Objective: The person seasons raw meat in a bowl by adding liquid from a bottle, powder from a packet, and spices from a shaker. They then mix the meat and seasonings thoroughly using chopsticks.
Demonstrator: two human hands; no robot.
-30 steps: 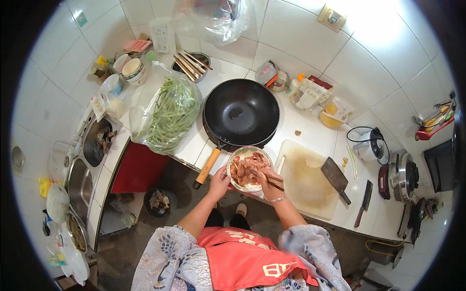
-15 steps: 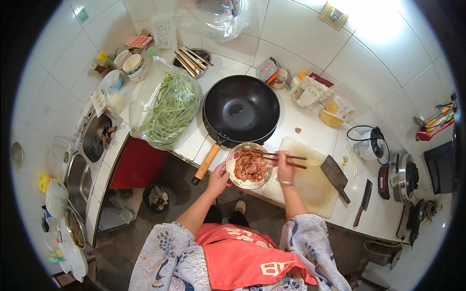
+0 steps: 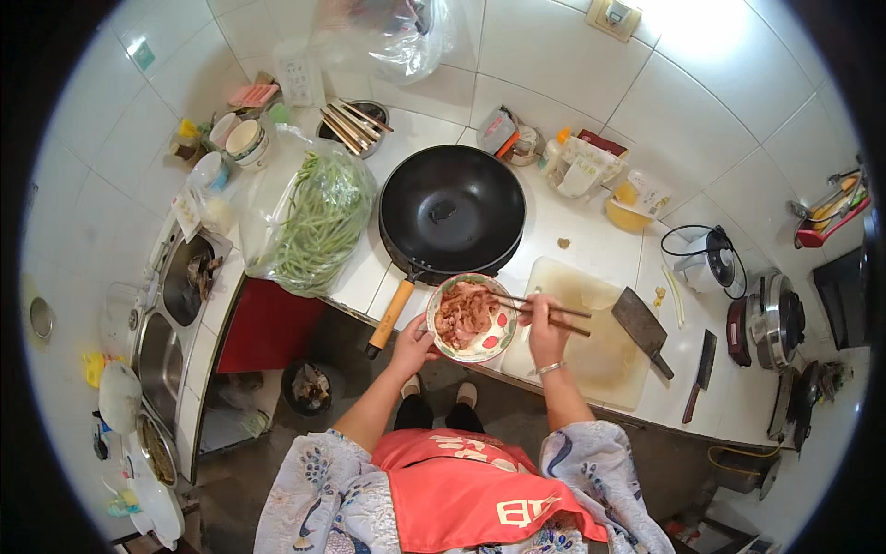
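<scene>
My left hand [image 3: 414, 349] grips the left rim of a patterned bowl [image 3: 499, 343] at the counter's front edge, in front of the wok. Sliced raw meat [image 3: 464, 316] lies heaped toward the bowl's left side, leaving its right inner wall bare. In my right hand [image 3: 546, 334] is a pair of dark chopsticks [image 3: 568, 319], closed in my fingers, with the tips in the meat. Just behind the bowl stands a black wok [image 3: 452, 208] with a wooden handle [image 3: 395, 309] pointing toward me. A pale cutting board [image 3: 591, 346] lies under and beside my right hand.
A cleaver [image 3: 643, 325] rests on the board's right edge, and a knife [image 3: 701, 374] lies farther right. Left of the wok sits a plastic bag of green beans [image 3: 318, 222]. A double sink [image 3: 164, 346] is at the left; a bin [image 3: 307, 388] stands on the floor below.
The meat has shifted toward the bowl's left side, exposing the right inner wall. My right hand and the chopsticks have moved slightly right and down.
</scene>
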